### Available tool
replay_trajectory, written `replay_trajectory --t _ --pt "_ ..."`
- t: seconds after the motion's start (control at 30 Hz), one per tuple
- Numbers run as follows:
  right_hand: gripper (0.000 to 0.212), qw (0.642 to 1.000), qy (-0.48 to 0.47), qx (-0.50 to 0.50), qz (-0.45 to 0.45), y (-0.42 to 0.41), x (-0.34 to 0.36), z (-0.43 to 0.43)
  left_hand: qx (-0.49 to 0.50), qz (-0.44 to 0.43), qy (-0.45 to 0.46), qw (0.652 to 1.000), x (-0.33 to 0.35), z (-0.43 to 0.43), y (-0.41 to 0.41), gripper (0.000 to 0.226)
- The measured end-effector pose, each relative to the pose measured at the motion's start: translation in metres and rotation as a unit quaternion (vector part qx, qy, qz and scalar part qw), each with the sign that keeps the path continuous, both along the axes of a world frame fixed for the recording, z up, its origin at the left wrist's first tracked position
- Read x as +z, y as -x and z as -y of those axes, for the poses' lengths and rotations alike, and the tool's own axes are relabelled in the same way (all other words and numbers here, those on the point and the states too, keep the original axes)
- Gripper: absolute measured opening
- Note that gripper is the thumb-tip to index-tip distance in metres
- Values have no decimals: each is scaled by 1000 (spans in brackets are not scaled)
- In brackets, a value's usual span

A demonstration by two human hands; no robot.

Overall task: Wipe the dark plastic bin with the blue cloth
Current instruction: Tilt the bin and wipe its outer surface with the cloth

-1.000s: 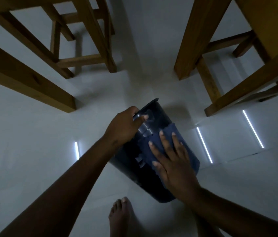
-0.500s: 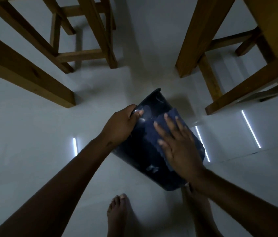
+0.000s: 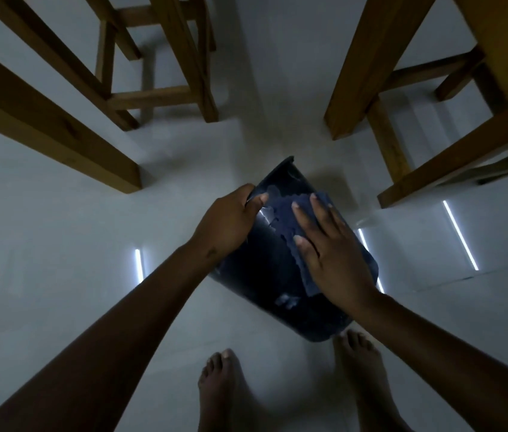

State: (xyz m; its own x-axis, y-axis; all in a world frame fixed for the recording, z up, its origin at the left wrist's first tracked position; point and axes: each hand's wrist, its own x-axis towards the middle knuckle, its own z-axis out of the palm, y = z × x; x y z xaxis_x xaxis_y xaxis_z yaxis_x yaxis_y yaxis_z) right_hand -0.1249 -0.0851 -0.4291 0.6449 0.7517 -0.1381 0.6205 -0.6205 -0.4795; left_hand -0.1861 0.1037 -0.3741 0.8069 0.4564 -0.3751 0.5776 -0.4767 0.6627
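The dark plastic bin [image 3: 265, 282] is held tilted above the pale floor, its rim pointing away from me and its base near my feet. My left hand [image 3: 227, 226] grips the rim on the left side, thumb over the edge. My right hand [image 3: 330, 254] lies flat, fingers spread, pressing the blue cloth [image 3: 287, 213] against the bin's upper side. Most of the cloth is hidden under the palm; its scalloped edge shows to the left of the fingers.
Wooden chair legs [image 3: 184, 57] stand at the upper left and wooden table legs [image 3: 368, 67] at the upper right. My bare feet [image 3: 224, 388] are on the glossy tiled floor [image 3: 59, 260] below the bin. Light strips reflect on the tiles.
My right hand has slid the cloth up the bin's side toward the rim. The bin has turned slightly in my left hand, and my right foot has come into view.
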Motion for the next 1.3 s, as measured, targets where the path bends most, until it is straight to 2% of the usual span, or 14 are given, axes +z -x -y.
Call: replay_trajectory --t 0.07,0.17,0.27,0.4,0.5,0.63,0.7,0.73,0.87,0.93,1.0,1.1,1.17,1.3 --pt "54 1000 8 -17 0 13 -1 7 -4 -2 -13 1000 1 0 2 25" --pt "55 995 48 59 58 43 -5 18 -3 -2 1 1000 -2 -3 4 29" --pt "54 993 33 95 69 30 -7 16 -9 11 17 1000 -6 -9 12 29" --pt "53 1000 -7 -23 12 -21 -10 1 -15 -5 11 1000 -16 -11 40 28" --pt "54 998 -25 -56 -22 -17 -12 4 -7 12 -57 998 -17 -5 40 28" --pt "53 1000 -10 26 6 45 -5 15 -34 42 -104 993 -14 -12 23 36" --pt "51 997 -24 78 17 35 -5 12 -48 41 -98 993 -14 -15 21 36" --pt "51 997 -28 73 13 22 -7 7 -43 39 -92 994 -13 -15 22 36" --pt "58 991 -59 -55 -104 -12 -17 6 -9 30 -83 996 -14 -10 23 36" --pt "58 997 -4 -41 -68 13 -14 22 -9 26 -98 995 -14 -10 21 35" --pt "54 998 36 46 1 45 -10 35 -13 23 -106 994 -16 -11 20 36" --pt "52 986 36 145 77 46 -14 32 -14 29 -91 995 -15 -13 16 37" --pt "54 989 28 126 66 28 -13 18 -15 37 -91 995 -15 -13 15 34" --pt "55 1000 13 -6 -5 23 -8 17 -10 35 -90 995 -13 -11 12 31"
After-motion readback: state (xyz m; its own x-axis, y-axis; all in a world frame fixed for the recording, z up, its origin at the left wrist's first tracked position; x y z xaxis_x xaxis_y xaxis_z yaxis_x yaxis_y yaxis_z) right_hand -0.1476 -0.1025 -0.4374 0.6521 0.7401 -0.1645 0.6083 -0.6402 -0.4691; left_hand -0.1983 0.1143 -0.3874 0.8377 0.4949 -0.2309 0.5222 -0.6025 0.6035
